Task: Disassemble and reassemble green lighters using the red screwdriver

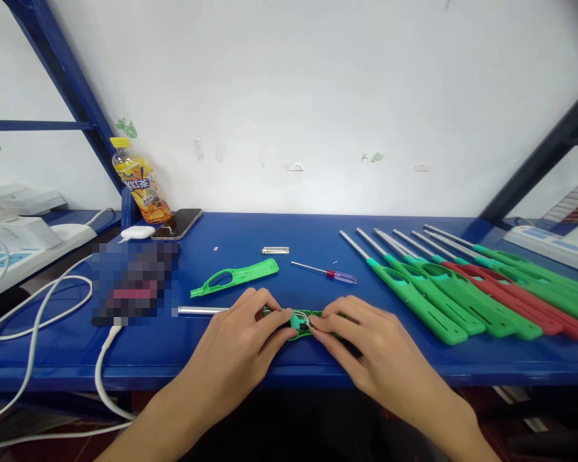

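In front of me an opened long-neck lighter (301,330) lies on the table, its metal tube (200,310) pointing left and its green inside exposed. My left hand (250,337) pinches the small teal trigger (297,321) in the half shell. Opposite it, my right hand (366,333) has thumb and fingertips closed at the white wire (306,316) beside the trigger; both hands partly hide the lighter. The loose green shell half (243,277) rests just behind my left hand. Farther back are a clear fuel tank (275,250) and a screwdriver (334,274) with a purple handle.
Several green and red lighters (428,295) lie in a row on the right. At the left stand a tea bottle (142,183), a phone (178,224) and a blurred dark device (137,282) with a white cable (103,362). Power strips (549,247) sit at the sides.
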`<state>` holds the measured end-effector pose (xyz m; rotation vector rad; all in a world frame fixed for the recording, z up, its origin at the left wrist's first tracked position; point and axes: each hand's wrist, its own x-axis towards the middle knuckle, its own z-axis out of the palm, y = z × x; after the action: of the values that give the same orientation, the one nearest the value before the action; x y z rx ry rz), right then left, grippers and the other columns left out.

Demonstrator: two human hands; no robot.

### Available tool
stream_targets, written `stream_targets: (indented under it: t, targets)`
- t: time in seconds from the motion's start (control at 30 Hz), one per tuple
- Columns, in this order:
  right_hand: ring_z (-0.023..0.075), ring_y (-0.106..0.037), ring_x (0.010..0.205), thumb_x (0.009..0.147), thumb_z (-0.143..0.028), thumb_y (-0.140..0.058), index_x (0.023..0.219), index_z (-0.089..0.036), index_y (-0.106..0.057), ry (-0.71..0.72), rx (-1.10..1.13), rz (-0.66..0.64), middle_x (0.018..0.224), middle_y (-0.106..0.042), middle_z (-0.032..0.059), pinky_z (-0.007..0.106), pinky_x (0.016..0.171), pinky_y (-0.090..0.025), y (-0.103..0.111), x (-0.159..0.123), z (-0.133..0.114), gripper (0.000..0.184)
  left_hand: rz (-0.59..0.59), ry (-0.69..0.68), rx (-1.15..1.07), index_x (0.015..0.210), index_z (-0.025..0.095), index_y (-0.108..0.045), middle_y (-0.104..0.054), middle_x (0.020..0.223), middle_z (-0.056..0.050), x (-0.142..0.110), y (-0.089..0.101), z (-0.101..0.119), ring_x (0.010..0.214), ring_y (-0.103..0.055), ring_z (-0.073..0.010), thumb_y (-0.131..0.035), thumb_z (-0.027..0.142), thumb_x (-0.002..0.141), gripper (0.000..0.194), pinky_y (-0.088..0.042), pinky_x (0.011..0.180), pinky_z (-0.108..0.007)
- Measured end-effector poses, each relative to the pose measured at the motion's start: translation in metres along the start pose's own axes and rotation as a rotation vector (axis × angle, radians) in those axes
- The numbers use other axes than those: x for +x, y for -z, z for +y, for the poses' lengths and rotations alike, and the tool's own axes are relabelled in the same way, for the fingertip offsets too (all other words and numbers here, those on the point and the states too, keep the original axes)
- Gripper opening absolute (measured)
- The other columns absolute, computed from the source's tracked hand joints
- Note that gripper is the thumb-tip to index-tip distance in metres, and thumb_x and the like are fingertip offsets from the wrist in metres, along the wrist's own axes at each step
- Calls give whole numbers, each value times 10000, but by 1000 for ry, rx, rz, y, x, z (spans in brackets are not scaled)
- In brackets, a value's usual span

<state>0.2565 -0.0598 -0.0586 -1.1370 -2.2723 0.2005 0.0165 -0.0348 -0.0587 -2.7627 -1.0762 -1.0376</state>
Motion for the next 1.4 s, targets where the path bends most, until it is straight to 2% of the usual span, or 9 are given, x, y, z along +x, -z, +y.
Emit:
stream_targets:
  t: [0.43, 0.63, 0.73, 0.9, 0.97, 1.03, 1.13, 1.27, 1.4]
  targets:
    - [193, -645, 897, 1093, -261, -538, 1080, -229, -725, 24, -49, 22, 1019, -715, 33, 353, 815, -517, 0, 0, -1, 191, -21, 17, 44, 1129, 203, -732, -662, 1023, -57, -3, 3, 1, 863, -592, -213, -534, 261, 1091, 210, -516, 711, -347]
    - [192, -653, 911, 1097, -270, -537, 1126, -255, -737, -9, 6, 42, 1034, -724, 24, 349, 829, -507, -2, 0, 0, 202, 29, 80, 178, 1071, 192, -755, -699, 1056, -76, 0, 24, -11, 940, -592, -243, -497, 211, 1079, 258, -526, 763, -368]
    - [187, -653, 896, 1089, -243, -553, 1099, -243, -732, 12, -1, 71, 1019, -725, 23, 344, 806, -487, -2, -2, 0, 179, -81, 151, 299, 1090, 215, -766, -713, 1084, -82, 7, 46, -29, 977, -608, -278, -469, 261, 1066, 301, -536, 776, -391]
    - [166, -624, 763, 1032, -134, -623, 980, -191, -705, 118, -120, 366, 858, -728, 8, 349, 773, -441, -1, 0, -4, 112, -393, 365, 420, 1285, 246, -718, -721, 1190, -108, 25, 81, -60, 1116, -650, -350, -496, 349, 1013, 366, -521, 942, -480]
    - [156, -610, 723, 1020, -121, -634, 957, -188, -698, 153, -152, 411, 817, -729, -5, 372, 848, -448, 2, 7, -7, 112, -477, 457, 430, 1341, 225, -691, -712, 1220, -133, 28, 86, -64, 1144, -651, -372, -511, 356, 991, 415, -507, 974, -503]
    - [152, -618, 710, 1032, -138, -618, 965, -193, -705, 166, -198, 384, 814, -735, -14, 422, 978, -435, 10, 19, -11, 123, -529, 533, 387, 1371, 223, -673, -707, 1225, -139, 27, 87, -64, 1152, -654, -371, -502, 385, 996, 443, -502, 993, -505]
    - [176, -658, 746, 1065, -202, -567, 958, -217, -720, 141, -305, 246, 829, -736, -9, 509, 1093, -383, 24, 43, -16, 188, -549, 579, 298, 1448, 244, -613, -687, 1275, -131, 20, 83, -66, 1186, -645, -352, -486, 406, 1011, 483, -496, 1019, -490]
    - [255, -708, 938, 1068, -269, -577, 1114, -237, -724, 99, -395, -14, 979, -760, 29, 583, 1087, -407, 34, 69, -19, 157, -503, 515, 357, 1513, 210, -544, -664, 1322, -164, 13, 75, -77, 1214, -638, -351, -470, 356, 1028, 513, -508, 1000, -466]
    - [293, -687, 1088, 1066, -255, -576, 1181, -217, -721, 95, -411, -113, 1114, -746, 87, 552, 1048, -479, 31, 79, -18, 189, -491, 462, 446, 1491, 131, -558, -670, 1290, -209, 20, 72, -88, 1170, -666, -350, -397, 215, 1035, 491, -527, 954, -455]
